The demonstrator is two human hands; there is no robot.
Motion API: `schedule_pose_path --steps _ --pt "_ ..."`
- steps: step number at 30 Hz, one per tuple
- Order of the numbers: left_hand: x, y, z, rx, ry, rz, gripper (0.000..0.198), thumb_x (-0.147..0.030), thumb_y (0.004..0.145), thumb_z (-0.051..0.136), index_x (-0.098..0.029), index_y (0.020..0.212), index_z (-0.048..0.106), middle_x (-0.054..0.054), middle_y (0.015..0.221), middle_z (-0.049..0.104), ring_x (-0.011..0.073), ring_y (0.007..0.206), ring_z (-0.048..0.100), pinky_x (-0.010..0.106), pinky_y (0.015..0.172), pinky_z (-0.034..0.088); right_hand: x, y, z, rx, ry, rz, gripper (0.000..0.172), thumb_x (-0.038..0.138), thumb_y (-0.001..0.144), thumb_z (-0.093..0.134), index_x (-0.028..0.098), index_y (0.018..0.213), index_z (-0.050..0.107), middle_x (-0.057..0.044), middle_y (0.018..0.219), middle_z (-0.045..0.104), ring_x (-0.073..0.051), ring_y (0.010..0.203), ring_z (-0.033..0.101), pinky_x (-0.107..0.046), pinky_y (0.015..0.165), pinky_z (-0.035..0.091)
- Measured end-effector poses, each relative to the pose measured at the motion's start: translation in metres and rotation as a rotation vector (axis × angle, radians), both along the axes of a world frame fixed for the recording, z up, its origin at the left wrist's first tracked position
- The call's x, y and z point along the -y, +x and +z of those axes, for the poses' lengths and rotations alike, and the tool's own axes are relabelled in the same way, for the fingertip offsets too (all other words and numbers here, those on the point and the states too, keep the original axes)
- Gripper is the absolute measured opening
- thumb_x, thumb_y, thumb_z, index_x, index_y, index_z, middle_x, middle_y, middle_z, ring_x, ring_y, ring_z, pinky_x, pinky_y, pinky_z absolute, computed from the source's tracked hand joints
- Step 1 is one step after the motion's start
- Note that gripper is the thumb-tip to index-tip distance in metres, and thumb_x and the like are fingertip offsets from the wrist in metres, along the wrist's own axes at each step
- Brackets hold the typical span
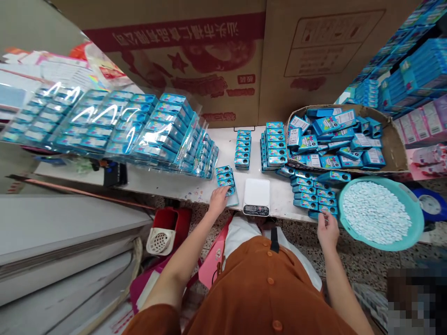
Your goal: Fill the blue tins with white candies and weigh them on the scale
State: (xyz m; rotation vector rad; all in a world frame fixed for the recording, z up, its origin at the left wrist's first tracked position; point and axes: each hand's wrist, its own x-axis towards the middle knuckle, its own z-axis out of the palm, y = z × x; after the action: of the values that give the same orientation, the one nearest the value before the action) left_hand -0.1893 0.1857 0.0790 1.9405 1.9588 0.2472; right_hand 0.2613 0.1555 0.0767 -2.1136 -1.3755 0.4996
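My left hand (218,201) has its fingers closed on a small blue candy box (229,191) at the near end of a short row of boxes (224,173). Under that row's near end lies a clear plastic sleeve (233,200). My right hand (328,228) is at the near end of a double row of blue boxes (308,190), fingers curled at the nearest box (314,214). A white digital scale (256,193) sits between my hands with its platform bare. To the right, a turquoise basin (417,218) holds many small white candies (377,211).
Plastic-wrapped packs of blue boxes (157,130) fill the table's left. Two box stacks (242,149) stand behind the scale. A cut-down carton (398,144) holds loose boxes at right. Large cardboard cartons (209,60) wall off the back. A red mop bucket (181,221) sits below.
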Motion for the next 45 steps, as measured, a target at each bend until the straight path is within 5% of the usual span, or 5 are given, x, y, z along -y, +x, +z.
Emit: schedule_pose_path --steps 13,19,29,38,45 --pt "-0.016 -0.008 -0.038 -0.140 0.001 -0.014 0.064 -0.025 0.086 0.046 -0.009 0.145 0.026 0.019 0.153 0.024 0.0306 0.144 0.013 0.054 0.115 0.017 0.007 -0.004 0.006 0.030 -0.017 0.032 0.041 0.048 0.087 0.044 0.016 0.105 0.063 -0.012 0.103 0.063 -0.022 0.091 0.057 -0.039 0.087 0.045" --pt "-0.010 0.003 -0.031 -0.174 0.056 -0.020 0.079 -0.031 0.084 0.046 -0.011 0.150 0.008 0.019 0.156 0.014 0.0317 0.145 0.004 0.060 0.114 0.012 0.008 0.041 0.004 0.082 0.020 -0.062 0.038 0.045 0.088 0.042 0.016 0.103 0.061 -0.013 0.102 0.063 -0.023 0.096 0.055 -0.041 0.092 0.043" --pt "-0.004 0.161 -0.016 0.010 0.133 -0.283 0.064 -0.037 0.086 0.048 -0.021 0.144 0.029 0.016 0.147 0.035 0.0323 0.143 0.019 0.055 0.113 0.023 -0.031 0.167 -0.022 0.220 0.029 -0.164 0.032 0.036 0.085 0.041 0.015 0.103 0.057 -0.015 0.105 0.057 -0.025 0.105 0.048 -0.046 0.098 0.036" --pt "-0.137 0.255 -0.023 -0.126 0.084 -0.420 0.054 -0.020 0.083 0.045 -0.008 0.136 0.040 0.023 0.142 0.040 0.0359 0.122 0.046 0.049 0.094 0.041 0.010 0.151 -0.032 0.129 0.098 -0.075 0.034 0.039 0.091 0.040 0.017 0.109 0.058 -0.014 0.110 0.058 -0.026 0.111 0.049 -0.048 0.098 0.039" --pt "-0.154 0.269 -0.030 -0.289 0.100 -0.492 0.039 -0.003 0.080 0.034 -0.016 0.102 0.063 0.019 0.127 0.054 0.0296 0.111 0.053 0.045 0.085 0.045 0.068 0.135 -0.031 0.072 0.126 -0.169 0.036 0.046 0.091 0.040 0.020 0.106 0.060 -0.014 0.110 0.060 -0.028 0.109 0.052 -0.050 0.097 0.041"
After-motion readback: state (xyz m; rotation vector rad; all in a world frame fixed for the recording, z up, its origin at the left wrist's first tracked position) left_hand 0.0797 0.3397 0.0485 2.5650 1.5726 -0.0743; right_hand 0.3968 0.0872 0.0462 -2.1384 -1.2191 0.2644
